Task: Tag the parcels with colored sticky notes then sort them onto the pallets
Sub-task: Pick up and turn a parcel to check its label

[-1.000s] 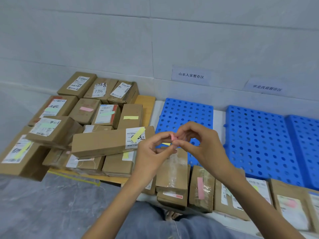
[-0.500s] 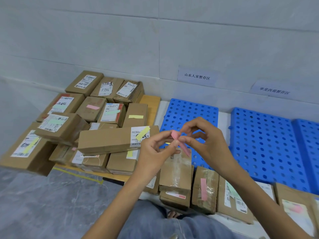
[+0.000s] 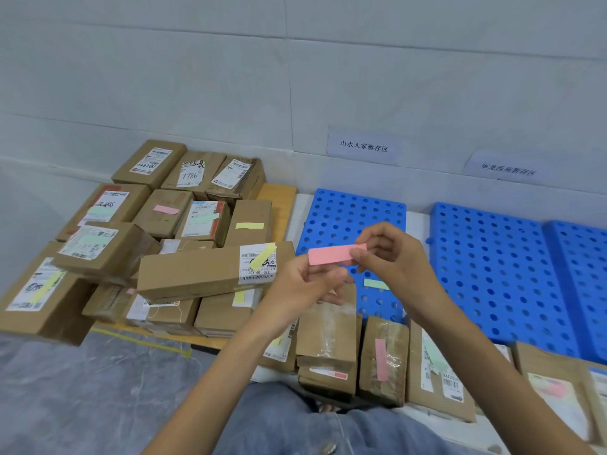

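Note:
A pink sticky note (image 3: 330, 254) is stretched flat between both hands above the blue pallet (image 3: 341, 211). My right hand (image 3: 391, 257) pinches its right end. My left hand (image 3: 305, 284) holds the left end, and its curled fingers may hide more notes. Below the hands a brown parcel (image 3: 326, 333) with clear tape shows no colored note on top. The parcel (image 3: 382, 359) to its right carries a pink note. A pale green note (image 3: 376, 284) lies on the pallet under my right hand.
A heap of cardboard parcels (image 3: 157, 257) with pink, green and yellow notes fills a wooden board at the left. Two more blue pallets (image 3: 512, 277) lie at the right under paper wall signs (image 3: 363, 146). More parcels (image 3: 551, 389) line the near right.
The pink note was bunched small between my fingertips; my right hand has pulled it out rightward into a full flat strip. The view has shifted slightly.

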Demonstrator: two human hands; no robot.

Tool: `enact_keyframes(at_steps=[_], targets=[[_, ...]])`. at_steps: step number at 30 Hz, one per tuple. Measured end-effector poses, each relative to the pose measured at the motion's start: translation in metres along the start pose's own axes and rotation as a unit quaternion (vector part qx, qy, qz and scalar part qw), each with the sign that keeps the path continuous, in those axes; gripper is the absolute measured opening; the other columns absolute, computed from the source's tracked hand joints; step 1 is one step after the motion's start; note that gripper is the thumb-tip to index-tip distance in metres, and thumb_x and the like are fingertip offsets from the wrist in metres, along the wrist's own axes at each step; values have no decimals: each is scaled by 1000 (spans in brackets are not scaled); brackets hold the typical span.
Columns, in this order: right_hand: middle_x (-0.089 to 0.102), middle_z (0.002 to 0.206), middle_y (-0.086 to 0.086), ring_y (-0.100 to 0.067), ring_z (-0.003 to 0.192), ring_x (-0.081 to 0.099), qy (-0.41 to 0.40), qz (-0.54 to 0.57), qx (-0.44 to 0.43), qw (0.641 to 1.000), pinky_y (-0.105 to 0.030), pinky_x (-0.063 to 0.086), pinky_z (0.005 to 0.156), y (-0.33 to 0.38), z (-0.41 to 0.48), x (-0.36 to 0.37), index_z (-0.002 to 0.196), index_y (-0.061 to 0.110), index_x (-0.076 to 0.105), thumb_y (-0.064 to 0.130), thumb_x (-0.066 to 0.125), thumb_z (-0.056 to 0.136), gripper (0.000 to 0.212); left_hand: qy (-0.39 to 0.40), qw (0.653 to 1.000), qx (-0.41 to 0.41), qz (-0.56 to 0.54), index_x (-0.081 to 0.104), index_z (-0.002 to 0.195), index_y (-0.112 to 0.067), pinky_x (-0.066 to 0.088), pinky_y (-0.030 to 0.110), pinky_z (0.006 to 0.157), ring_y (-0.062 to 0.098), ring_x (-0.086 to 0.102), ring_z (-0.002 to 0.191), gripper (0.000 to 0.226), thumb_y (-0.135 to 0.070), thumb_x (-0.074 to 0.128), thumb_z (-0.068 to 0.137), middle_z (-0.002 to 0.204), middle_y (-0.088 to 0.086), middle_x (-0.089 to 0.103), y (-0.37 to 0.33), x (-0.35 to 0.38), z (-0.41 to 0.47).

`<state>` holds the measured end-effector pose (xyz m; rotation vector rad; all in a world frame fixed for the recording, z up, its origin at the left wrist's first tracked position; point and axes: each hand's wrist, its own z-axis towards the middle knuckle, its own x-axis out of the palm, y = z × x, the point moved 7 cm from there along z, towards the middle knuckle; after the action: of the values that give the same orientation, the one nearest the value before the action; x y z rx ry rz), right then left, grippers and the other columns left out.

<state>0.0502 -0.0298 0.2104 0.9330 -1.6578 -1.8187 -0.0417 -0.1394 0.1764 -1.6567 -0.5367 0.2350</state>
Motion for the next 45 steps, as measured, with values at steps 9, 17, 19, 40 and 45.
enact_keyframes(at_steps=[9,17,19,40,45], targets=[[66,74,-12,-15,67,64,-4,102,80,992,-22,54,67,-15,-6,-6,95,5,65,7,65,86,9,-94,986,140,-6,67,103,-10,58,29,63,19,67,79,21,-1,65,85,99,16,65,-19,-7,-1],[69,72,-8,-18,72,65,62,42,79,994,-24,55,72,-9,-8,1,93,5,65,12,67,85,11,-105,979,175,5,63,104,-3,57,28,60,19,66,91,23,-4,68,82,101,10,70,-28,-10,-6],[71,79,-3,-17,78,67,42,-12,57,997,-25,55,74,-8,-9,-2,91,10,67,15,69,84,8,-104,978,178,21,65,99,-7,57,30,60,18,67,89,18,-2,69,82,96,7,70,-28,-10,-7],[71,78,-3,-22,77,67,45,-12,-90,995,-35,56,78,29,-13,12,82,18,69,23,69,77,7,-68,982,152,85,69,100,-12,56,57,62,23,71,77,22,-10,75,79,89,2,72,-28,-5,-13],[67,78,0,-20,77,65,35,-18,-77,996,-39,57,74,25,-18,15,83,16,65,27,66,80,12,-95,974,170,120,71,96,-16,58,50,58,17,69,81,19,-15,75,78,88,-2,70,-30,-7,-14]])
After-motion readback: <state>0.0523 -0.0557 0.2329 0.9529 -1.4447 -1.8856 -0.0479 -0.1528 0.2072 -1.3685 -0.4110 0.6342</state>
